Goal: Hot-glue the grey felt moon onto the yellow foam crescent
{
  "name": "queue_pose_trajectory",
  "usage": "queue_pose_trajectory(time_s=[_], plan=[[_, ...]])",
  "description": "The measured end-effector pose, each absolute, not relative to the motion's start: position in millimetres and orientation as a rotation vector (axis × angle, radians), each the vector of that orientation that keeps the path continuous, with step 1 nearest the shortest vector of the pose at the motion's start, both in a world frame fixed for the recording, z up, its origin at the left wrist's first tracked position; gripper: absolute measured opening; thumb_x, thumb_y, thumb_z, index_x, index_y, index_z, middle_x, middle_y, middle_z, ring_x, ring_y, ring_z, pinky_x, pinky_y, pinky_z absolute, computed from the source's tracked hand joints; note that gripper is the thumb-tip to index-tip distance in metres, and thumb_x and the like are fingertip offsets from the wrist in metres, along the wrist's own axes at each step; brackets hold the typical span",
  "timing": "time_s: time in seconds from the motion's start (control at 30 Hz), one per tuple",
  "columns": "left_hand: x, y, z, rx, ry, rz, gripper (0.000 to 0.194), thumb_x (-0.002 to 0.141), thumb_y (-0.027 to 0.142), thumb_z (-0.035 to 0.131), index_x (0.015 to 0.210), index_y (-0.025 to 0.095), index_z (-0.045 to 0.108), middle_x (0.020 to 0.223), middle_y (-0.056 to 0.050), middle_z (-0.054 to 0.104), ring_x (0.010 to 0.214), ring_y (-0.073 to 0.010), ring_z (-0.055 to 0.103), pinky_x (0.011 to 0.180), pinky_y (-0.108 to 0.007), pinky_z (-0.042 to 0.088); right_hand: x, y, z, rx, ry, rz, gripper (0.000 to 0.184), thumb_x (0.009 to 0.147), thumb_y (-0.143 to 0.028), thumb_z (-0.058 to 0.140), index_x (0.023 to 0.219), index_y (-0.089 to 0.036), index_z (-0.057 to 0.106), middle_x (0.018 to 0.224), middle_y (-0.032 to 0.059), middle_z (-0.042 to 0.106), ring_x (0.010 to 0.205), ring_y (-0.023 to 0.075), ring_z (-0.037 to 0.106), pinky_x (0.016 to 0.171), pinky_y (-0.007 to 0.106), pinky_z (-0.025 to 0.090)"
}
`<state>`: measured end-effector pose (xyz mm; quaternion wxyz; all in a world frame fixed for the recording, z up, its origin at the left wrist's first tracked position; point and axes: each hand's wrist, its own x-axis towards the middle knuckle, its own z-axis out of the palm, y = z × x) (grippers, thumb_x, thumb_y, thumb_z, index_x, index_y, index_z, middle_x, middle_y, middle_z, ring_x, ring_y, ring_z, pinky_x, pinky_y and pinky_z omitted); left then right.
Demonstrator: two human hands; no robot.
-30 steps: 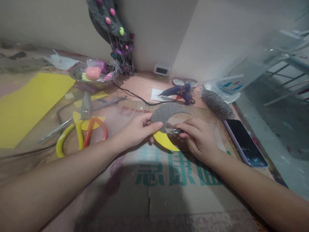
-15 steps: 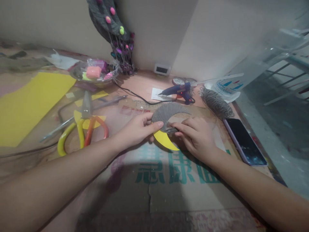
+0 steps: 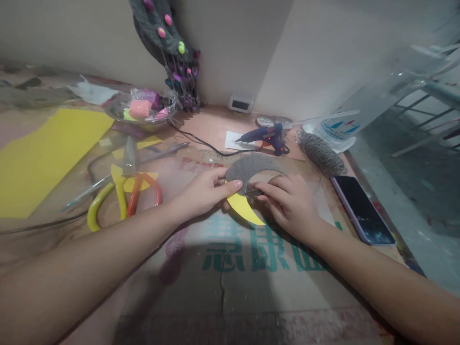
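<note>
A crescent moon cut-out (image 3: 246,211) lies above the cardboard, its upper part wound with grey yarn and its lower tip bare yellow. My left hand (image 3: 206,194) pinches it at the left side, thumb on top. Inside the curve, the closed fingers of my right hand (image 3: 294,199) grip a strand of grey yarn (image 3: 253,193) close to the last windings. Beyond that hand, to the right, rests a skein of grey yarn (image 3: 319,153).
A blue glue gun (image 3: 264,134) with a lit red light stands behind the crescent. Scissors (image 3: 125,187) lie left, near a yellow sheet (image 3: 61,153). A bowl (image 3: 138,122) holds wrapped colourful packs. A phone (image 3: 362,208) lies right, by the table edge. A decorated crescent (image 3: 158,38) hangs behind.
My right hand has shifted slightly left, with its fingers closer to the crescent's inner edge. My left hand keeps its hold. The view has moved a little.
</note>
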<state>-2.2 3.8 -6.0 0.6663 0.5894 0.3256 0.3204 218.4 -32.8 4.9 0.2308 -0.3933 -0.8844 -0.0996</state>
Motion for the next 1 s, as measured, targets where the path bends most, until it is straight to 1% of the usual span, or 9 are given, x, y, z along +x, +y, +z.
queue_pose_trajectory(time_s=[0.27,0.47,0.7,0.8,0.9,1.0], plan=[[-2.0,4.0,-5.2,1.341,0.747,0.718,0.022,0.083,0.037,0.061,0.087,0.015,0.059,0.060,0.004,0.057,0.047,-0.0062,0.051,0.044,-0.016,0.039,217.0,-33.0,6.3,-1.084,-2.442,-0.257,0.023,0.094,-0.027,0.050,0.104,-0.015,0.067,0.079,0.0062,0.063,0.072,0.0186,0.052,0.063,0.033,0.031],[-2.2,2.8,-5.1,1.347,0.766,0.719,0.026,0.083,0.039,0.062,0.094,0.016,0.061,0.063,0.004,0.058,0.047,-0.0062,0.052,0.045,-0.016,0.040,217.9,-33.0,5.9,-1.090,-2.444,-0.244,0.022,0.095,-0.027,0.049,0.103,-0.016,0.067,0.077,0.0052,0.063,0.070,0.0175,0.052,0.061,0.031,0.030],[-2.3,1.6,-3.9,1.347,0.796,0.751,0.031,0.083,0.039,0.061,0.103,0.016,0.061,0.065,0.003,0.059,0.049,-0.0073,0.053,0.047,-0.018,0.042,220.2,-33.1,3.6,-1.071,-2.391,-0.187,0.025,0.094,-0.028,0.050,0.110,-0.015,0.065,0.080,0.0063,0.062,0.074,0.0188,0.052,0.066,0.033,0.035],[-2.0,1.8,-3.2,1.360,0.832,0.777,0.032,0.082,0.037,0.062,0.106,0.017,0.062,0.072,0.002,0.063,0.055,-0.0083,0.054,0.051,-0.019,0.043,219.8,-33.7,4.5,-1.068,-2.389,-0.174,0.025,0.093,-0.027,0.052,0.112,-0.015,0.064,0.081,0.0062,0.061,0.075,0.0188,0.052,0.067,0.033,0.036],[-1.6,2.2,-3.5,1.381,0.825,0.791,0.033,0.081,0.036,0.062,0.108,0.017,0.063,0.083,-0.001,0.067,0.068,-0.0117,0.060,0.058,-0.021,0.046,219.2,-33.8,4.8,-1.065,-2.401,-0.179,0.025,0.093,-0.027,0.052,0.112,-0.015,0.064,0.080,0.0060,0.061,0.074,0.0188,0.052,0.066,0.033,0.036],[-1.4,2.4,-4.0,1.390,0.827,0.794,0.033,0.081,0.035,0.062,0.108,0.017,0.064,0.088,-0.002,0.068,0.076,-0.0138,0.062,0.063,-0.022,0.047,219.0,-33.2,4.1,-1.060,-2.418,-0.192,0.026,0.094,-0.028,0.050,0.113,-0.016,0.064,0.080,0.0057,0.061,0.074,0.0186,0.052,0.066,0.032,0.035]])
